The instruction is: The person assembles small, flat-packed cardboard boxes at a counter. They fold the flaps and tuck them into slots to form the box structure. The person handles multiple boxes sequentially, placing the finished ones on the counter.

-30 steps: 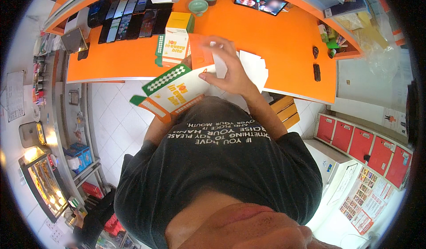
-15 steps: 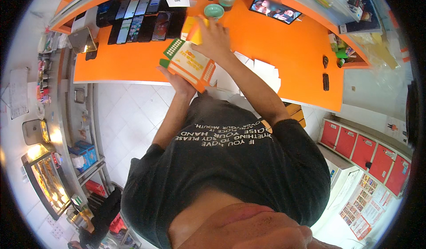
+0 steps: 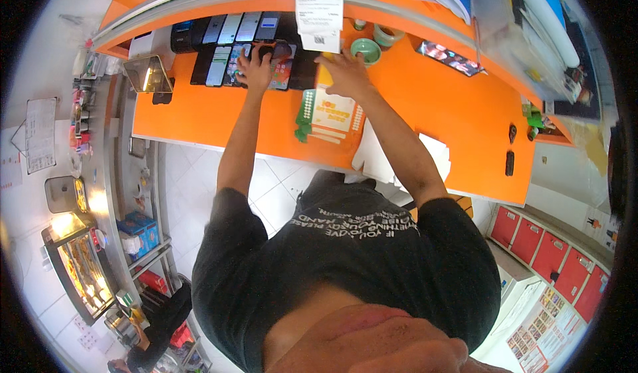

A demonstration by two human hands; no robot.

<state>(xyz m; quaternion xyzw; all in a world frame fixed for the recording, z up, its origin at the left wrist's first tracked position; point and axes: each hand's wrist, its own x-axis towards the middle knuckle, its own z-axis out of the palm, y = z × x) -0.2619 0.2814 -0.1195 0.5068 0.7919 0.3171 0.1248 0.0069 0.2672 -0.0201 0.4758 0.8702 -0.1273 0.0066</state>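
My left hand [image 3: 256,69] reaches over the rows of phones [image 3: 219,65], fingers spread, with a phone with a lit screen [image 3: 282,72] just to its right. Whether a fingertip touches glass I cannot tell. A flat orange, white and green printed carton [image 3: 332,115] lies on the counter. Over its far yellow end is my right hand [image 3: 347,77], fingers apart and holding nothing that I can see; it partly hides the carton. One right fingertip is at the near rim of a small green bowl [image 3: 365,52].
Folded white cartons [image 3: 433,157] lie by my right forearm on the orange counter [image 3: 478,124]. A paper slip [image 3: 319,14] hangs from the shelf edge. At the back right lie a tub [image 3: 387,35] and a phone playing video [image 3: 452,58]. A person [image 3: 156,330] stands at lower left.
The carton was held up in both hands; now it lies on the counter. My left hand has let go and moved forward to the phones. My right hand has opened. The view has shifted.
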